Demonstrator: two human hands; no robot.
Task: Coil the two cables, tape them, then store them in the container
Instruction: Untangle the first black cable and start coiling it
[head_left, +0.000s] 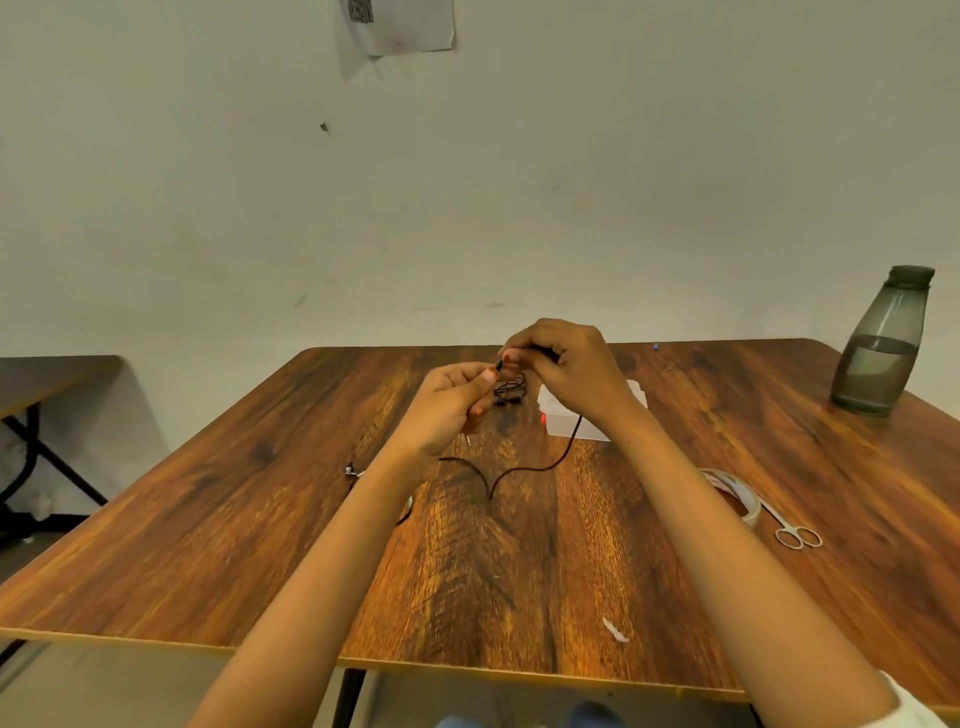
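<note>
White scrap (615, 630) near table (208, 519) edge; left hand (447, 400) and right hand (566, 374) close together, both pinching black cable (545, 467); white container (561, 427) behind, contents hidden.

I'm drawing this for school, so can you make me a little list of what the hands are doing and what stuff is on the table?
left hand: pinches the black cable near its end
right hand: grips the same cable, above the table
black cable: loose, trails down onto the wood
second cable: small black bundle behind the hands
container: white, partly hidden by the right wrist
tape roll: on the right, touching the scissors
bottle: upright, far right corner
</note>
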